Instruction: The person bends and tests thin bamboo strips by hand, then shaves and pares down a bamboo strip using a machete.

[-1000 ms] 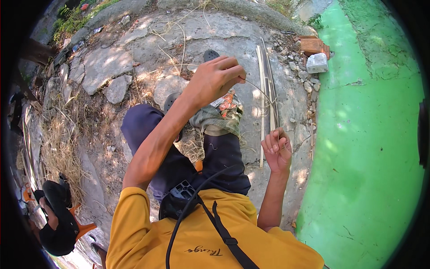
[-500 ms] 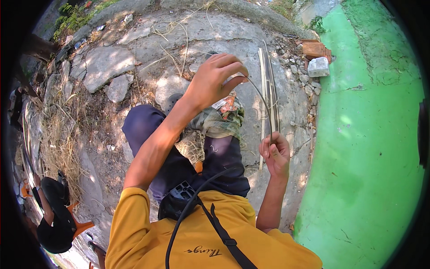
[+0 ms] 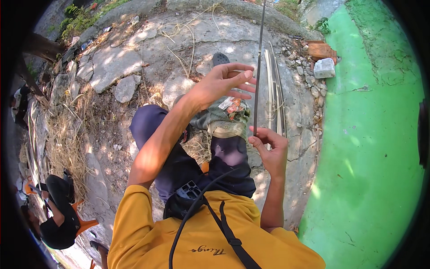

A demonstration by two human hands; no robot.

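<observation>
My right hand (image 3: 270,147) pinches the lower end of a long thin dark strip (image 3: 258,67) that stands almost upright and runs out of the top of the picture. My left hand (image 3: 222,83) is raised in front of my knee with its fingers stretched out, the fingertips right beside the strip and holding nothing. A crumpled patterned cloth (image 3: 226,117) lies over my knee, below the left hand. I sit in dark trousers and a yellow shirt, with a black strap across my chest.
Several pale strips (image 3: 274,85) lie on the cracked stone ground to my right. A brick (image 3: 320,50) and a grey stone (image 3: 324,68) sit by the green wall (image 3: 371,148). Another person (image 3: 56,215) crouches at lower left beside dry grass (image 3: 62,134).
My left hand, curled around the strip before, has opened and spread its fingers. The strip has risen to near vertical, and my right hand still holds its lower end.
</observation>
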